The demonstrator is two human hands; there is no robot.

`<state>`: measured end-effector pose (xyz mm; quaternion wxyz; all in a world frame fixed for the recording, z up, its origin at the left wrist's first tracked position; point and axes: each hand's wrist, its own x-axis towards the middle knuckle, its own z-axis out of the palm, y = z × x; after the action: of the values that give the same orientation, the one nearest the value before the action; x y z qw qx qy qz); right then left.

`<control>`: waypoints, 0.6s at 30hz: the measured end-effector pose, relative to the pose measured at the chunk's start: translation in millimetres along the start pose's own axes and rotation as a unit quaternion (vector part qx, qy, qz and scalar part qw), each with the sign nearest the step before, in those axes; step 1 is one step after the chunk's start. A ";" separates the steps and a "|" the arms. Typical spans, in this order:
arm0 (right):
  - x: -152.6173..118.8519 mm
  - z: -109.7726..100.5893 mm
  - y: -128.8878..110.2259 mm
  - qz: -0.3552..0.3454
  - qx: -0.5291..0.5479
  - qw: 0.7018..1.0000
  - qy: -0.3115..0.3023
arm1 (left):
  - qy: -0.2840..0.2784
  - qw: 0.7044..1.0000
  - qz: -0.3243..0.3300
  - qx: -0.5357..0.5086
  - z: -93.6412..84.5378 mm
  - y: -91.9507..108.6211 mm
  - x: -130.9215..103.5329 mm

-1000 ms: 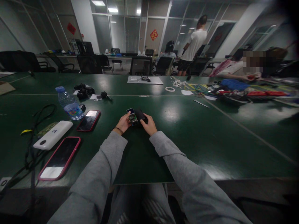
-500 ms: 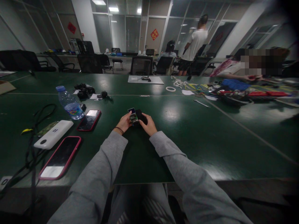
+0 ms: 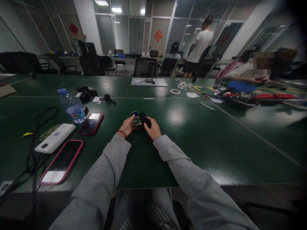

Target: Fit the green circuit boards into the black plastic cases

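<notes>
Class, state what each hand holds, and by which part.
The left hand holds a green circuit board by its left edge; the right hand, a black object by its right side.

"01" or "10" on the white device (image 3: 55,138)

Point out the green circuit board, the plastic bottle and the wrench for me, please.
Green circuit board (image 3: 137,122): head view, component-covered face.
Plastic bottle (image 3: 74,111): head view, on the label.
Wrench (image 3: 207,106): head view, middle of the shaft.
</notes>
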<state>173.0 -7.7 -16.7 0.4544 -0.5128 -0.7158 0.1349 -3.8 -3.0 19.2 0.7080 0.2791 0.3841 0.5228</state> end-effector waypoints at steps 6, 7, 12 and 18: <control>0.7 -1.6 2.6 0.016 -0.014 0.999 0.025 | -0.005 1.000 0.004 -0.010 3.8 3.7 -5.5; 0.8 -2.0 2.7 0.017 -0.014 0.999 0.026 | -0.004 1.000 0.004 -0.010 4.3 4.1 -6.0; 1.5 -4.0 1.4 0.017 -0.018 0.999 0.030 | -0.010 1.000 0.003 -0.010 3.5 3.6 -4.9; 1.9 -6.8 -1.9 0.023 -0.011 0.999 0.038 | -0.010 1.000 0.005 -0.015 1.4 2.7 -3.4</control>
<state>177.1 -8.7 -10.7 0.4725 -0.5390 -0.6872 0.1181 -4.6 -5.4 22.9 0.7135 0.2758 0.3675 0.5289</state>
